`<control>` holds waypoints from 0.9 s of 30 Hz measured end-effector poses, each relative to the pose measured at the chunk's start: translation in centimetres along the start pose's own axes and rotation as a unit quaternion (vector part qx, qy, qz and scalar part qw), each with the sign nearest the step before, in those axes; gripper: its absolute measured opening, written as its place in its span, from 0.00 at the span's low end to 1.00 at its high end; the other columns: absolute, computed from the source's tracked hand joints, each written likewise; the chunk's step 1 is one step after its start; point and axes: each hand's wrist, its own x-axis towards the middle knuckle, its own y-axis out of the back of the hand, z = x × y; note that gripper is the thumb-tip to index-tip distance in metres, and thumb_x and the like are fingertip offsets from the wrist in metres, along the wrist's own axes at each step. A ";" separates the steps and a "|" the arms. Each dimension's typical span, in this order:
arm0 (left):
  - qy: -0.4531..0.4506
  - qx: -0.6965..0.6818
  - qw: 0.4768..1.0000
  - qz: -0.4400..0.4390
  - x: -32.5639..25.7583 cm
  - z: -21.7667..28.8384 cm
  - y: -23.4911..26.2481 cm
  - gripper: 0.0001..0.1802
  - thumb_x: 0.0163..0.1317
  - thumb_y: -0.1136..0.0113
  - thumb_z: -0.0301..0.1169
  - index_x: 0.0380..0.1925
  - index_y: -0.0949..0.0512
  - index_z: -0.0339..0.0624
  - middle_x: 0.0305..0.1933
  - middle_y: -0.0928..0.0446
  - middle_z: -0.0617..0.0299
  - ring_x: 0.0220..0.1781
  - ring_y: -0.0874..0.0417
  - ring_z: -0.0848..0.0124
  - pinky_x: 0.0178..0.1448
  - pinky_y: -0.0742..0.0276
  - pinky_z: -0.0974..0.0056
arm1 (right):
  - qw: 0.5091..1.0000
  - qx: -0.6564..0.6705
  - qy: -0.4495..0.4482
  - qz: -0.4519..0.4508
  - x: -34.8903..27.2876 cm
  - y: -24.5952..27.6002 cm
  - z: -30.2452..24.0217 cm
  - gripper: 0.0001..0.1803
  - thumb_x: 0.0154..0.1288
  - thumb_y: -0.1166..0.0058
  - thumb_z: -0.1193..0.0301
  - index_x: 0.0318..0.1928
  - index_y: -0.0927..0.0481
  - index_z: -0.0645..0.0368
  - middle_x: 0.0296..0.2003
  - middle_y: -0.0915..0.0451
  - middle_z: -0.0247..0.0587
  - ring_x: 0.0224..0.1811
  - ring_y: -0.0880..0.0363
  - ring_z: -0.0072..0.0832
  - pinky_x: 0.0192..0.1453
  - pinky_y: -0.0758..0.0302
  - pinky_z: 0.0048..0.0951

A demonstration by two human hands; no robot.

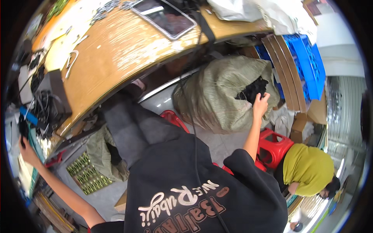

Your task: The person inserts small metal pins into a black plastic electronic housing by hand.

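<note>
At the mouth of a large grey-green woven sack (210, 91) on the floor, my right hand (261, 105) has its fingers curled against a clump of black material (252, 90). What the black pieces are does not show clearly. Far out to the left, my left hand (28, 150) closes around a slim black thing (23, 130) by the table's left end. Its kind is too small and blurred to make out. Right above it lie a blue piece (29, 116) and a tangle of dark cables (44, 108).
A film-wrapped wooden table (116, 50) curves across the top, with a tablet (165, 17) on it. Blue crates (309, 66) and cardboard stand right of the sack. A red stool (272, 147) is near a person in yellow-green (309, 169). A green-patterned crate (87, 173) sits lower left.
</note>
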 end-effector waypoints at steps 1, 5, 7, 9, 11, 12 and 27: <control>0.055 -0.098 0.993 -0.017 -0.5 0.4 0.1 0.18 0.59 0.51 0.45 0.45 0.25 0.51 0.40 0.21 0.62 0.40 0.20 0.72 0.43 0.30 0.69 | 0.999 0.007 -0.035 0.005 0.3 -0.3 0.3 0.17 0.59 0.58 0.58 0.44 0.39 0.53 0.30 0.24 0.59 0.34 0.27 0.57 0.39 0.33 0.51; 0.199 -0.349 0.915 -0.012 -1.8 2.1 2.2 0.17 0.59 0.48 0.32 0.44 0.28 0.31 0.42 0.23 0.54 0.41 0.20 0.68 0.46 0.28 0.74 | 0.980 0.073 -0.187 -0.009 2.2 -3.5 5.2 0.23 0.53 0.53 0.57 0.42 0.38 0.62 0.37 0.27 0.63 0.43 0.29 0.54 0.49 0.35 0.43; 0.219 -0.413 0.884 0.020 -3.4 5.5 5.4 0.17 0.58 0.50 0.25 0.44 0.33 0.21 0.43 0.27 0.41 0.43 0.22 0.57 0.50 0.24 0.65 | 0.972 0.044 -0.204 -0.109 2.8 -4.4 7.2 0.28 0.52 0.52 0.52 0.46 0.37 0.61 0.40 0.27 0.62 0.46 0.29 0.51 0.51 0.35 0.41; 0.245 -0.451 0.857 0.046 -5.0 2.9 7.7 0.15 0.58 0.52 0.23 0.42 0.33 0.19 0.43 0.28 0.40 0.45 0.24 0.56 0.54 0.27 0.61 | 0.963 -0.034 -0.201 -0.178 2.1 -2.1 4.2 0.32 0.53 0.53 0.48 0.49 0.37 0.60 0.44 0.28 0.58 0.48 0.30 0.49 0.52 0.35 0.43; 0.284 -0.534 0.795 0.050 -6.5 -0.8 9.4 0.14 0.58 0.51 0.24 0.39 0.32 0.20 0.42 0.28 0.45 0.46 0.26 0.60 0.56 0.31 0.63 | 0.981 -0.098 -0.135 -0.095 1.2 -0.8 2.3 0.33 0.54 0.53 0.46 0.50 0.35 0.60 0.44 0.27 0.55 0.49 0.30 0.48 0.50 0.33 0.43; 0.292 -0.580 0.759 0.048 -7.2 -2.9 9.7 0.13 0.58 0.50 0.25 0.37 0.32 0.21 0.40 0.28 0.47 0.45 0.27 0.62 0.56 0.33 0.64 | 0.994 -0.089 -0.069 -0.007 1.5 -1.2 3.5 0.30 0.54 0.52 0.47 0.48 0.33 0.60 0.38 0.25 0.51 0.42 0.27 0.46 0.45 0.32 0.41; 0.480 -0.790 0.341 -0.171 -25.4 21.4 13.4 0.22 0.61 0.53 0.33 0.55 0.42 0.47 0.31 0.38 0.65 0.22 0.39 0.78 0.14 0.39 0.79 | 0.713 0.454 0.482 -0.231 -9.8 7.6 -44.0 0.09 0.51 0.48 0.77 0.35 0.25 0.65 0.28 0.25 0.44 0.28 0.25 0.29 0.35 0.29 0.26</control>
